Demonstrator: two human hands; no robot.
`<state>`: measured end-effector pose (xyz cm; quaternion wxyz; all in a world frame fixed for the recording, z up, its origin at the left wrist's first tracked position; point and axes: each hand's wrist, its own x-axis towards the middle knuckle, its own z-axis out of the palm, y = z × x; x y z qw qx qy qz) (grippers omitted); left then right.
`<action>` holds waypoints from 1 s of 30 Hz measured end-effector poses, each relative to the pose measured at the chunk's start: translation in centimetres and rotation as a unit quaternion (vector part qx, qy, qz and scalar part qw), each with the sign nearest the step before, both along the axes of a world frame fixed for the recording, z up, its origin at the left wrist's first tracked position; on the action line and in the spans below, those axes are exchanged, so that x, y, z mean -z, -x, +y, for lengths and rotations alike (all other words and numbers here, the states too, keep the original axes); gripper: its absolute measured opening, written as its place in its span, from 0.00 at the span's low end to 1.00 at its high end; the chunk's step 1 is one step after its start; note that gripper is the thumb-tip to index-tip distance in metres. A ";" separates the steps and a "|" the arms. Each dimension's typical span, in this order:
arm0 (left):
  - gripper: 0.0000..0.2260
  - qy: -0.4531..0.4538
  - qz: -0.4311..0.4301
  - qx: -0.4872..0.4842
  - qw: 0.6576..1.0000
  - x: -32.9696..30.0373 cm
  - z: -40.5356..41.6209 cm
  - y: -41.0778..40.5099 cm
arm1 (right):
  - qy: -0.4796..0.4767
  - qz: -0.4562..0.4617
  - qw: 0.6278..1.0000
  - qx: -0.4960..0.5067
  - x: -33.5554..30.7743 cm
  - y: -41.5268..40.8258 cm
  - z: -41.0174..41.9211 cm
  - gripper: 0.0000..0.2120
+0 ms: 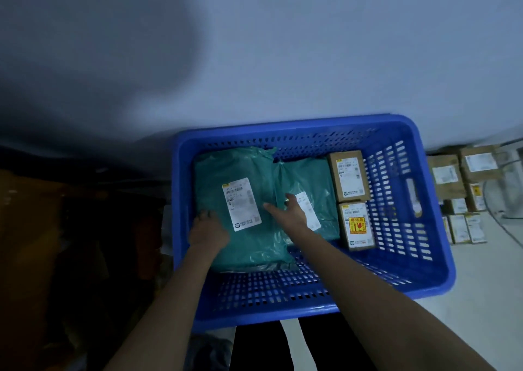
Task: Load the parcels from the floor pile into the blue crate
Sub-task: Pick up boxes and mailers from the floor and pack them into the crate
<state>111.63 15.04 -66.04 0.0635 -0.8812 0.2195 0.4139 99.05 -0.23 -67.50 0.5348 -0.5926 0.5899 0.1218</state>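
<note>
Hands inside blue crate (435,274). Left hand (208,230) presses, fingers curled, on the near-left edge of a green mailer bag (240,237); right hand (291,212), fingers spread and relaxed, rests on a second green bag (308,178). Right of it stand two labelled cardboard boxes (349,175); beyond the crate, floor parcels (464,195).

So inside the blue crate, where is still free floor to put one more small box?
Bare mesh floor shows in the blue crate along its right wall, right of the two cardboard boxes, and along the near wall below the front green bag. The left and middle are crowded: two green bags overlap there, with both hands on them.
</note>
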 end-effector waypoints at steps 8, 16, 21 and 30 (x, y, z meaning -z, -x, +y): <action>0.20 0.124 -0.058 0.016 0.990 -10.5 -4.2 0.6 | 0.026 -0.045 0.998 -0.018 -11.1 5.5 -3.8 0.35; 0.22 0.280 -0.052 0.075 0.956 -23.8 -15.3 3.1 | 0.127 -0.133 0.983 0.007 -24.8 11.7 -10.3 0.34; 0.23 0.346 -0.049 0.129 0.928 -32.1 -22.7 9.8 | 0.205 -0.168 0.964 0.010 -32.5 18.7 -14.8 0.34; 0.24 0.376 -0.044 0.266 0.887 -40.4 -33.0 32.1 | 0.324 -0.090 0.941 -0.035 -41.0 40.6 -21.7 0.39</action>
